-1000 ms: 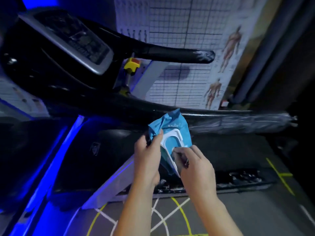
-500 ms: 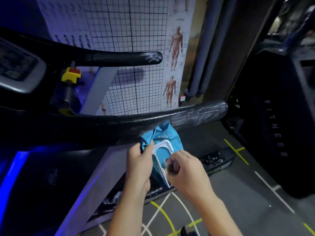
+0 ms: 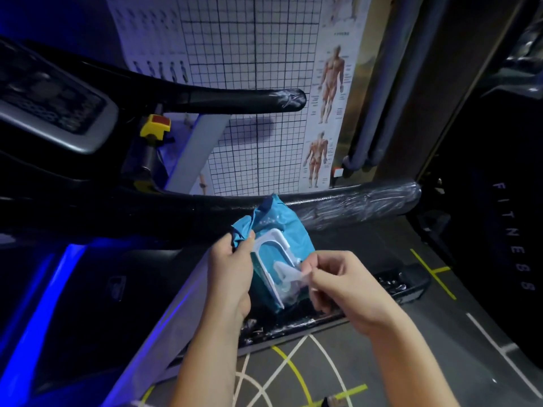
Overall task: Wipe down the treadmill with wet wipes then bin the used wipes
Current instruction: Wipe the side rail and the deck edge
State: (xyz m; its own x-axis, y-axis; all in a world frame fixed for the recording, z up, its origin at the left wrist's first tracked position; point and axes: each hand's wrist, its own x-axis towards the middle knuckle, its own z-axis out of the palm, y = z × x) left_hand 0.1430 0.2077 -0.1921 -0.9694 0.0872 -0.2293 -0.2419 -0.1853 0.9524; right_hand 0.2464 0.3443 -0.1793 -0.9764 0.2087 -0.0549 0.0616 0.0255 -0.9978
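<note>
Left hand: fingers and thumb wrapped round the left side of a crumpled blue plastic wet-wipe packet, held up in mid-air. The packet's white rigid flip lid stands open and faces the right hand.

Right hand: just right of the packet, thumb and forefinger pinching a thin whitish wet wipe at the packet opening. Wipe partly out, the rest blurred. Other right fingers curled.

Directly beyond the hands: black padded treadmill handrail wrapped in clear film, running left to right. The packet top overlaps it in view; cannot tell if they touch. Farther beyond: second black handrail.

Up and left of the left hand: grey-framed treadmill console, with a yellow safety clip with red top beside it.

Behind all that: white grid wall chart and an anatomy poster on its right.

Below the hands: grey floor with yellow and white lines. Far right of the right hand: black machine lettered FITNESS. Left of the left hand: blue light strip.
</note>
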